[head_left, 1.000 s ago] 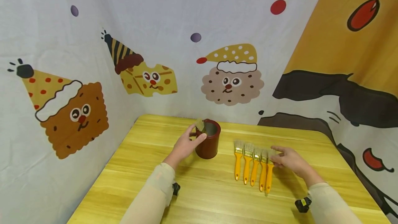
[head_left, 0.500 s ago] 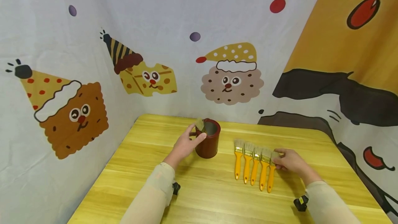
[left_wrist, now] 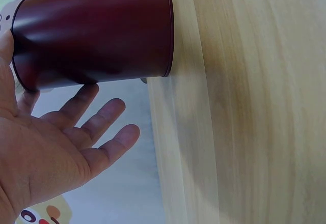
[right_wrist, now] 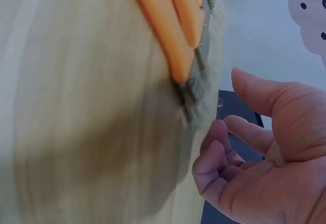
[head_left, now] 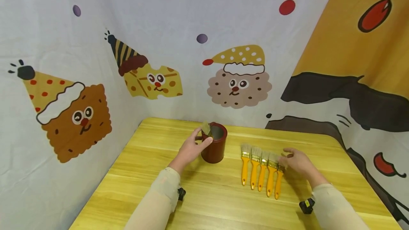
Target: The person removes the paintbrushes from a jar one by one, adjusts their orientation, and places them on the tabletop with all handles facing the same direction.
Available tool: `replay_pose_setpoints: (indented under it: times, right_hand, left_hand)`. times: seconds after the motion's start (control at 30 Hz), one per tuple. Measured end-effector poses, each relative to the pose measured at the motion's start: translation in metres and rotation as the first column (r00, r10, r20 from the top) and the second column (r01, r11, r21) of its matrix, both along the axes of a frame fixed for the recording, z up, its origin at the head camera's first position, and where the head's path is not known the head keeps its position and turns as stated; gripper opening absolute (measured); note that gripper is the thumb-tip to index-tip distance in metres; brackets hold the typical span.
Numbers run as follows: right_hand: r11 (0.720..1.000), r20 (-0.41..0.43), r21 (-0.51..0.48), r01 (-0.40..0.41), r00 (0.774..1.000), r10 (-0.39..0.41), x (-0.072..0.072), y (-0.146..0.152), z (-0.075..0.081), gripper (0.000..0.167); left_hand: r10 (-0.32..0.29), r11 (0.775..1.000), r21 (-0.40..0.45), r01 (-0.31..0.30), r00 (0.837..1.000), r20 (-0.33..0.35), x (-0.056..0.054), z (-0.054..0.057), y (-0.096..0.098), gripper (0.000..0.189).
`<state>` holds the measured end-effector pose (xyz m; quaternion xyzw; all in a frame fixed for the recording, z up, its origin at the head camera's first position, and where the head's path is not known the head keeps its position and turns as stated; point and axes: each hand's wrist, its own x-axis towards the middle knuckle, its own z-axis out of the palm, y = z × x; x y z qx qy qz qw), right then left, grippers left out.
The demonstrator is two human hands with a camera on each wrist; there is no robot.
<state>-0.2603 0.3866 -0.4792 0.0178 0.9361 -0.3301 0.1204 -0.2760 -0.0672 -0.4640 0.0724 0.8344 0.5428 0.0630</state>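
The dark red mug [head_left: 213, 151] stands upright on the table, its side filling the top of the left wrist view. My left hand [head_left: 191, 148] grips it near the rim, thumb in front, with the other fingers spread along its side. A tan, bristle-like tuft [head_left: 206, 127] sticks up from the mug beside my fingertips; whatever is below it is hidden. Several paintbrushes [head_left: 262, 173] with orange handles lie side by side, bristles pointing away from me. At the bristles of the rightmost paintbrush [head_left: 279, 182] is my right hand [head_left: 298, 162], fingers loosely bent and holding nothing.
The wooden table [head_left: 223, 201] meets a cloth backdrop [head_left: 179, 17] printed with cartoon food faces at its back and left sides. A black wrist camera [head_left: 306, 206] hangs below the right sleeve.
The two rightmost paintbrushes, overlapping before, now lie spread side by side. My right hand has let go of the last one and drawn slightly right. The left hand stays at the mug.
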Motion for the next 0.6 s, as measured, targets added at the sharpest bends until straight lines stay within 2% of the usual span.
replay_pose_setpoints:
  times: [0.2, 0.33, 0.47, 0.6]
  right_hand:
    - [1.000, -0.038, 0.027, 0.004, 0.999, -0.003, -0.004, -0.016, 0.011, 0.078]
    - [1.000, -0.093, 0.021, -0.017, 0.996, 0.019, -0.012, -0.041, 0.024, 0.078]
    - [0.995, -0.152, -0.056, -0.078, 0.986, 0.069, -0.027, -0.076, 0.041, 0.073]
    - [0.977, -0.261, -0.117, -0.179, 0.955, 0.144, -0.046, -0.120, 0.063, 0.063]
  left_hand:
    - [-0.001, 1.000, 0.000, 0.001, 1.000, -0.001, 0.002, 0.003, -0.001, 0.078]
    - [0.004, 1.000, 0.003, -0.004, 1.000, -0.006, 0.003, 0.003, -0.001, 0.078]
    - [-0.006, 1.000, 0.007, 0.006, 1.000, -0.014, 0.002, 0.002, 0.000, 0.078]
    - [-0.008, 1.000, 0.005, 0.009, 1.000, -0.025, 0.002, 0.003, -0.001, 0.077]
